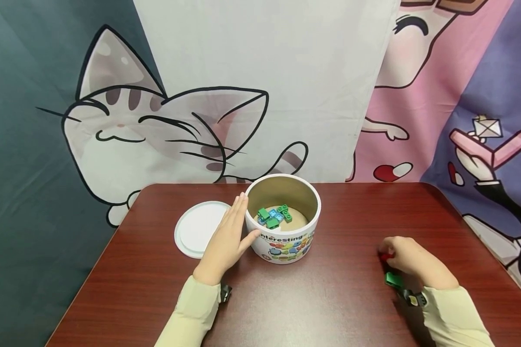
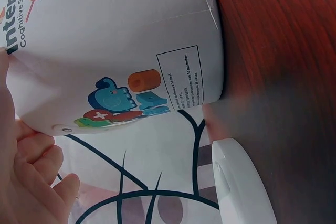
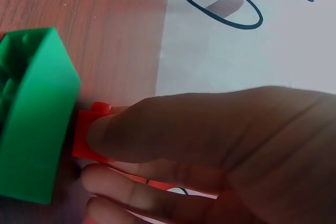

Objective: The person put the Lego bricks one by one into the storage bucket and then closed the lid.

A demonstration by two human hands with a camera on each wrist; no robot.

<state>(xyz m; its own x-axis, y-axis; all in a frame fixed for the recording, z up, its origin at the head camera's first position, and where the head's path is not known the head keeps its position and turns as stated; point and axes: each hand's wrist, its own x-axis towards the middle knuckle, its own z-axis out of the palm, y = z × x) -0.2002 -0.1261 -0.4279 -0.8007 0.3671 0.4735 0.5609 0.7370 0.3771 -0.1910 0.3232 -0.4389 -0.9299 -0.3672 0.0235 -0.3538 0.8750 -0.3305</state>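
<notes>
A round white tub (image 1: 282, 243) with printed toy pictures stands at the middle of the table's far side. Inside it lie several green and blue building bricks (image 1: 272, 218). My left hand (image 1: 227, 241) rests with straight fingers against the tub's left side; its wall (image 2: 121, 40) fills much of the left wrist view. At the right, my right hand (image 1: 408, 255) pinches a red building brick (image 3: 89, 135) between thumb and fingers, low over the table. A green building brick (image 1: 392, 279) lies right beside that hand, large in the right wrist view.
A white round lid (image 1: 199, 229) lies on the table just left of the tub, partly behind the left hand. The brown table (image 1: 312, 308) ends at a cloth backdrop (image 1: 321, 96) with cartoon drawings.
</notes>
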